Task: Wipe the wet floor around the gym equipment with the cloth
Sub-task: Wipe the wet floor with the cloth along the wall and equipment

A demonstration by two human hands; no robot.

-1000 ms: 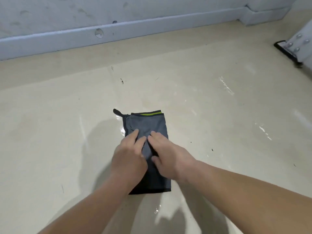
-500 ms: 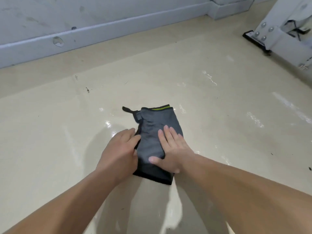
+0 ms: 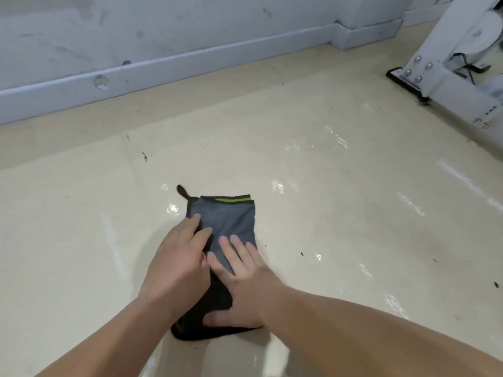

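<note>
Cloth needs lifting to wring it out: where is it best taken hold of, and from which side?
Probably the black loop at the far left corner of the cloth, reached from the left: it sticks out free of the folded layers. The left hand and right hand press flat on the near half, so that end is covered.

A chipped grey skirting board (image 3: 190, 65) runs below the scuffed wall (image 3: 163, 20).

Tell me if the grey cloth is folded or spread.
Folded: grey black-edged cloth shows stacked layers, a lime-striped edge peeking beyond the top one.
</note>
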